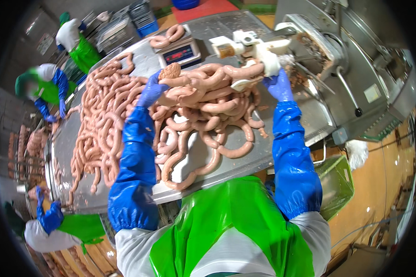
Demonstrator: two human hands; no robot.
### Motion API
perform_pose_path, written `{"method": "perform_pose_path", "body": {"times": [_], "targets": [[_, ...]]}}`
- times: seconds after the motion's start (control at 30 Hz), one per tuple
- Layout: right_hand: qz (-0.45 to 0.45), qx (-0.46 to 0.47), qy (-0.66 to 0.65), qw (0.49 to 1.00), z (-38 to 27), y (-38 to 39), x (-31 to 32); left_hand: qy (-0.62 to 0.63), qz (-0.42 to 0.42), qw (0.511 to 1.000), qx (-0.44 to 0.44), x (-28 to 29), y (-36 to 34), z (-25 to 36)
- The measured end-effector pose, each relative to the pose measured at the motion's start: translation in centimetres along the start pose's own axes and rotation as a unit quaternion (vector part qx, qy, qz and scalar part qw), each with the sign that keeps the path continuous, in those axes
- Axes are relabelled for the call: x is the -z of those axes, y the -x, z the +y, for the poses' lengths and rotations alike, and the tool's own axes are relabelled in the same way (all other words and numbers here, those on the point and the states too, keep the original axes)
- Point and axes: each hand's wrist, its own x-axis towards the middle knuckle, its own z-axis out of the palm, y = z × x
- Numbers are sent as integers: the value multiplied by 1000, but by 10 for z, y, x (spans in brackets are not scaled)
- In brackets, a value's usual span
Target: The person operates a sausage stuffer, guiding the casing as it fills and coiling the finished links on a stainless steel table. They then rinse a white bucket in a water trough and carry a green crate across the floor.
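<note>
Gloved in blue-violet, my left hand [151, 90] is closed round a lump of ground meat [170, 71] above the heaped sausages. My right hand [279, 87] curls against the underside of a white filling nozzle [271, 64], its thumb up along the nozzle's side. From that nozzle a plump pink sausage [244, 71] runs left into a thick coil of linked sausages [217, 108] lying between my hands. More linked sausages [101, 124] spread over the left part of the steel table [259, 159]. Blue sleeves cover both my forearms.
A scale [180, 54] with sausages on top stands at the table's far side. The steel filling machine [328, 46] rises at the right. A green crate [335, 187] sits below the table's right end. Several co-workers in green aprons [85, 53] are along the left.
</note>
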Motion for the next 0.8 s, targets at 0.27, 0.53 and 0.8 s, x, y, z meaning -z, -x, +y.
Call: {"method": "perform_pose_path", "body": {"times": [0.27,0.53,0.8], "targets": [[-2,5,5,1000,-3,8,-6,622,44,781,-49,-70,28,-78],[26,-2,13,1000,0,11,-16,530,290,797,19,-55,69,-75],[-25,-6,22,999,-2,16,-13,-8,425,904,52,59,275,-84]]}}
